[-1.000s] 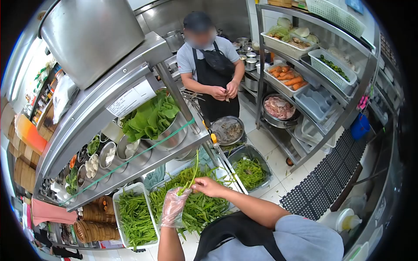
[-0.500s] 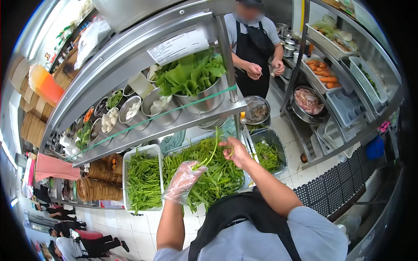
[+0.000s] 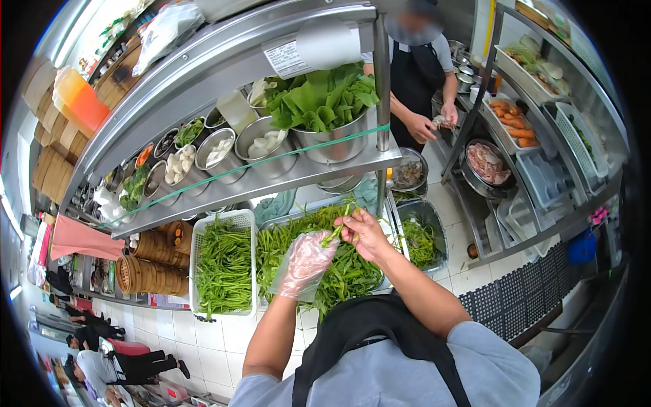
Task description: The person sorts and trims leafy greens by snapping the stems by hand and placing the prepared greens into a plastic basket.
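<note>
While a long steel shelf (image 3: 325,175) slants across the upper left, a metal rack (image 3: 473,95) with baskets, trays and a pot of meat stands on the right. Between them is a co-worker (image 3: 413,78) in a black apron, hands together on something pale, too small to identify. Nearer the wearer, below the shelf, a broad tray (image 3: 293,215) is heaped with leafy greens (image 3: 356,273). Just to its left sits a white basket (image 3: 194,271), slightly smaller, filled with green stalks (image 3: 222,268) lying mostly lengthwise; to the right of the tray, a grey bin (image 3: 441,237) contains more greenery. Stacked bamboo steamers (image 3: 152,275) are left of the basket. On the shelf, a steel pot (image 3: 336,146) is crowded with broad green leaves (image 3: 322,98), beside smaller containers of pale food.

Over the heaped tray, the two hands are close together. The left hand (image 3: 309,261), in a clear plastic glove, has its grip curled round a few green stems (image 3: 330,239), whose ends project towards the right hand (image 3: 363,234). That one is bare, its grip drawn in to a pinch, thumb and fingers on the upper part of the same stems.
</note>
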A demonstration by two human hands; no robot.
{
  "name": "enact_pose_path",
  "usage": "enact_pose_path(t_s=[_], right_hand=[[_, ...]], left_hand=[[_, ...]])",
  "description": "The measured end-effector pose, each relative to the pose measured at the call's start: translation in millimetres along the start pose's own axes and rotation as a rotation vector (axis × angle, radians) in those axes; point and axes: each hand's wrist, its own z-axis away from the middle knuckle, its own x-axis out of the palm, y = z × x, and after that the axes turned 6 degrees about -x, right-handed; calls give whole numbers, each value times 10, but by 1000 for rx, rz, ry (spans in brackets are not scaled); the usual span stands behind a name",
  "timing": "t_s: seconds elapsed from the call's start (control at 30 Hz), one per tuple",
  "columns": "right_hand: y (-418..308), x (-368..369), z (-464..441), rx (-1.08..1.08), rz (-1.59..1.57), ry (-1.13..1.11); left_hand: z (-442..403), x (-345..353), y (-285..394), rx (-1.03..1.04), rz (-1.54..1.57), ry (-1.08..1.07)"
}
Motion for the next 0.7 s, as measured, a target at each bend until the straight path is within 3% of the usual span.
enact_pose_path(t_s=[0.1, 0.13, 0.17, 0.23, 0.4, 0.43, 0.5, 0.53, 0.57, 0.63, 0.67, 0.7], right_hand=[[27, -28, -1, -27, -89, 13], [18, -4, 32, -28, -89, 16], [22, 20, 86, -59, -14, 25], [10, 112, 207, -85, 59, 40], [-292, 63, 337, -395, 393, 40], [-443, 2, 348, -441, 434, 83], [-644, -449, 263, -510, 603, 165], [-686, -751, 203, -543, 682, 223], [-697, -1062, 142, -575, 762, 277], [-753, -1552, 84, -386, 1088, 358], [-678, -1849, 48, -384, 1093, 349], [-543, -2166, 21, -251, 1475, 355]], left_hand=[[-29, -19, 63, -147, 139, -44], [-19, 24, 49, -202, 261, 27], [-28, 21, 32, -202, 262, 22], [-74, -27, 21, -448, 415, -53], [-70, -162, -228, -633, 536, 145], [-58, -289, -443, -604, 471, 29], [-12, -323, -702, -422, 266, 177], [9, -333, -846, -493, 146, 25], [30, -335, -765, -504, 147, 28], [62, -255, -430, -322, -20, -165], [151, -99, -419, -285, -81, -232], [225, 65, -396, -244, -142, -300]])
